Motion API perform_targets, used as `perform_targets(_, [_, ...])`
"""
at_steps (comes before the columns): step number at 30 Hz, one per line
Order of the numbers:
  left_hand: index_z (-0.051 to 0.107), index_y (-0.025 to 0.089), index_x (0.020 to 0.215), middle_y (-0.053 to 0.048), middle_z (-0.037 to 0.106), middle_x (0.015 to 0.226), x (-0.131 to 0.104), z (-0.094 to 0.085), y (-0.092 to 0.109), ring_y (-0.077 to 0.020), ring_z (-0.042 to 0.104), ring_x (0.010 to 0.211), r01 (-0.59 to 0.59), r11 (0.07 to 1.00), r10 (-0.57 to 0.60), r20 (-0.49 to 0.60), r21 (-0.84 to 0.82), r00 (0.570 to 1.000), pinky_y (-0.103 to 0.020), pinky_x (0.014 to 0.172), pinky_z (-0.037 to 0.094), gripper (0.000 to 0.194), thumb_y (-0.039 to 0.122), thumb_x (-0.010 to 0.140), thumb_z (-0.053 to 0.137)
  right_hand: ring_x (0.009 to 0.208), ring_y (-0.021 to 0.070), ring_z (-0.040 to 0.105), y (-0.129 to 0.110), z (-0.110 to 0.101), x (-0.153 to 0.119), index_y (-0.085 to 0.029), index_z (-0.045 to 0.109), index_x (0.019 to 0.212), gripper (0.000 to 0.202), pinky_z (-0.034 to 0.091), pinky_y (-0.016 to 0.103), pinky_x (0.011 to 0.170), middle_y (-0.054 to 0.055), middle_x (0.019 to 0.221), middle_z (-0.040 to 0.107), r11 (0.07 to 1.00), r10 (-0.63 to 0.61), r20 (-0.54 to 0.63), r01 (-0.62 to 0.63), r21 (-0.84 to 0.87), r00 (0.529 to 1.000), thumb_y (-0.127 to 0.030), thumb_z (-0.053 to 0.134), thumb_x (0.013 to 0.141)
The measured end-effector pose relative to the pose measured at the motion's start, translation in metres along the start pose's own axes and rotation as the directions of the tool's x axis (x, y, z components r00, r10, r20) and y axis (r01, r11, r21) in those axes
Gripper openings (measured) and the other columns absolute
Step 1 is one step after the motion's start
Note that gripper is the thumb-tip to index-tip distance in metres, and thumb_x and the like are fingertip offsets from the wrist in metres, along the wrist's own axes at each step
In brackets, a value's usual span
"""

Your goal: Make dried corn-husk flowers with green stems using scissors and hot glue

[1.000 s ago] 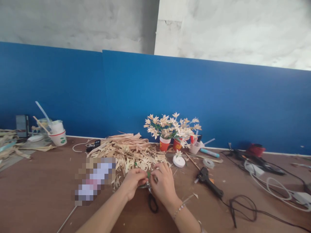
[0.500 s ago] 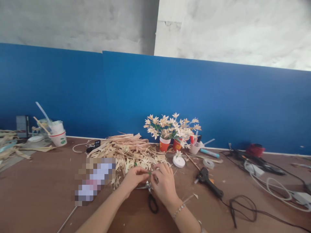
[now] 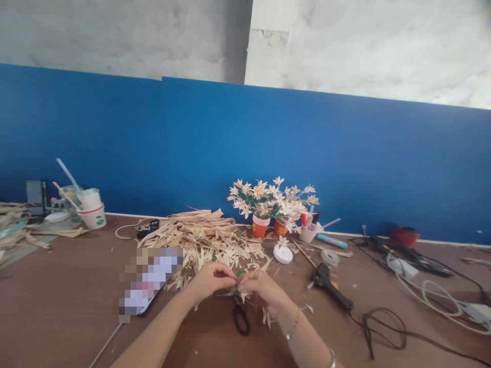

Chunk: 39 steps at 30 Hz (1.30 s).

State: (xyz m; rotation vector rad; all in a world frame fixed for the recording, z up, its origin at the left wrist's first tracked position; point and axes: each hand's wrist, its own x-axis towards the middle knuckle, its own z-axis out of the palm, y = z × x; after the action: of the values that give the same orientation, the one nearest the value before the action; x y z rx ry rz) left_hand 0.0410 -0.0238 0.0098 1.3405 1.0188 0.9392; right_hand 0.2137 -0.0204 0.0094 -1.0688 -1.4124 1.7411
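Note:
My left hand [image 3: 213, 280] is closed in a pinch, its fingertips at a small green piece [image 3: 241, 274] in front of the husk pile [image 3: 215, 240]. Close beside it, my right hand [image 3: 261, 287] is also pinched, with the green piece and something pale at its fingertips. What exactly each hand grips is too small to tell. Under and between the hands lie scissors with black handles [image 3: 242, 319]; their blades are partly hidden. Pale strips hang below my right hand.
Two red cups [image 3: 260, 227] hold pale flowers [image 3: 276, 199] behind the pile. A white disc [image 3: 283, 254], a tape roll [image 3: 330, 257], a glue gun [image 3: 330, 290] and cables lie right. A blurred phone [image 3: 151, 283] lies left; a white cup [image 3: 93, 216] stands farther back.
My right hand has turned and lowered its fingers, its wrist shifting right. More of the green piece and pale strips show around it. My left hand has barely moved.

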Motion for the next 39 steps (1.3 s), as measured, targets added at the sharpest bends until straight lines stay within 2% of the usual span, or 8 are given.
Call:
perform_targets(4, [0.064,0.014,0.061,0.001,0.058,0.055,-0.003,0.004,0.003,-0.0101,0.049,0.053,-0.057,0.997,0.055,0.041,0.052,0.998,-0.021,0.054,0.037,0.013,0.027,0.06,0.067,0.045,0.0069,0.04,0.001,-0.002,-0.001,-0.015,0.062,0.05,0.003,0.028,0.02,0.046,-0.004,0.046,0.052,0.989,0.122,0.012,-0.122,0.077,0.992,-0.015,0.061,0.052])
perform_targets(8, [0.061,0.014,0.063,0.002,0.056,0.052,-0.002,0.007,0.002,-0.0106,0.049,0.05,-0.05,0.993,0.05,0.003,0.102,0.999,-0.021,0.051,0.036,0.013,0.027,0.064,0.062,0.051,0.0093,0.045,0.004,0.001,0.003,-0.016,0.061,0.059,0.005,0.035,0.021,0.051,-0.004,0.053,0.055,0.966,-0.082,-0.128,0.047,-0.256,0.988,-0.016,0.058,0.056])
perform_targets(12, [0.06,0.014,0.063,0.002,0.056,0.05,0.001,0.008,-0.004,-0.0117,0.051,0.049,-0.048,0.991,0.057,-0.067,0.128,0.996,-0.022,0.051,0.038,0.012,0.026,0.064,0.06,0.074,0.0166,0.051,0.006,0.01,0.002,-0.018,0.058,0.066,0.011,0.041,0.027,0.067,0.002,0.076,0.058,0.662,-0.544,-0.204,0.266,-0.701,0.814,-0.012,0.058,0.056])
perform_targets(15, [0.06,0.015,0.062,0.002,0.056,0.051,0.005,0.009,-0.01,-0.0118,0.051,0.049,-0.056,0.989,0.07,-0.095,0.135,0.993,-0.022,0.05,0.038,0.011,0.025,0.064,0.059,0.081,0.0195,0.05,0.007,0.016,-0.001,-0.019,0.056,0.061,0.011,0.04,0.031,0.073,0.005,0.083,0.056,0.447,-0.698,-0.119,0.299,-0.843,0.706,-0.008,0.056,0.059])
perform_targets(26, [0.059,0.015,0.068,0.004,0.056,0.045,0.005,0.006,-0.011,-0.0115,0.051,0.04,0.05,0.998,-0.047,-0.096,0.035,0.994,-0.021,0.039,0.036,0.017,0.03,0.061,0.064,0.09,0.0213,0.049,0.003,0.016,-0.008,-0.02,0.059,0.066,0.014,0.037,0.034,0.075,0.005,0.092,0.058,0.247,-0.779,-0.012,0.289,-0.925,0.627,-0.007,0.055,0.068])
perform_targets(32, [0.056,0.015,0.068,0.002,0.059,0.047,0.005,0.007,-0.009,-0.0128,0.056,0.044,0.04,0.998,-0.044,-0.075,-0.053,0.996,-0.022,0.042,0.042,0.023,0.033,0.059,0.067,0.088,0.02,0.05,0.006,0.014,-0.002,-0.019,0.061,0.063,0.012,0.038,0.034,0.078,0.005,0.089,0.058,0.408,-0.754,-0.09,0.357,-0.84,0.65,-0.01,0.055,0.068])
perform_targets(36, [0.059,0.013,0.066,0.002,0.06,0.045,0.006,0.003,-0.007,-0.0126,0.056,0.045,0.025,1.0,-0.026,-0.076,-0.015,0.997,-0.026,0.051,0.046,0.02,0.03,0.058,0.068,0.083,0.019,0.053,0.008,0.008,0.005,-0.017,0.062,0.055,0.01,0.04,0.031,0.074,0.006,0.086,0.059,0.734,-0.517,-0.205,0.307,-0.605,0.831,-0.014,0.06,0.065])
perform_targets(39, [0.062,0.013,0.066,0.002,0.061,0.046,0.005,0.001,-0.007,-0.0128,0.055,0.046,0.016,0.999,-0.018,-0.058,-0.035,0.998,-0.027,0.053,0.046,0.02,0.029,0.056,0.069,0.076,0.0166,0.055,0.006,0.004,0.006,-0.016,0.064,0.055,0.011,0.041,0.028,0.069,0.005,0.085,0.059,0.909,-0.314,-0.174,0.243,-0.339,0.933,-0.023,0.065,0.062])
